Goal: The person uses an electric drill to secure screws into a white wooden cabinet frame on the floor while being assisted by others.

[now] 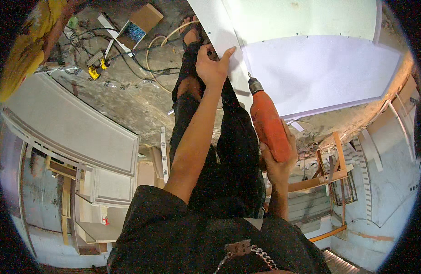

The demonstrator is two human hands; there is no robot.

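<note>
My right hand (283,153) is wrapped round the body of an orange power drill (270,123). The drill's black and silver chuck points forward, and its short bit is close to the surface or raised edge of a large white panel (306,73); whether it touches I cannot tell. My left hand (213,66) grips the panel's left border strip (226,36), thumb on top and fingers curled at the edge, partly hidden. Small dark dots run along a line on the panel.
On the floor at the far left lie a yellow drill (98,69), tangled cables (128,61) and a cardboard box (138,29) of small blue pieces. White framed panels (73,121) stand at the left. Wooden framing (331,176) is at the right. Yellow cloth (30,50) shows at the left rim.
</note>
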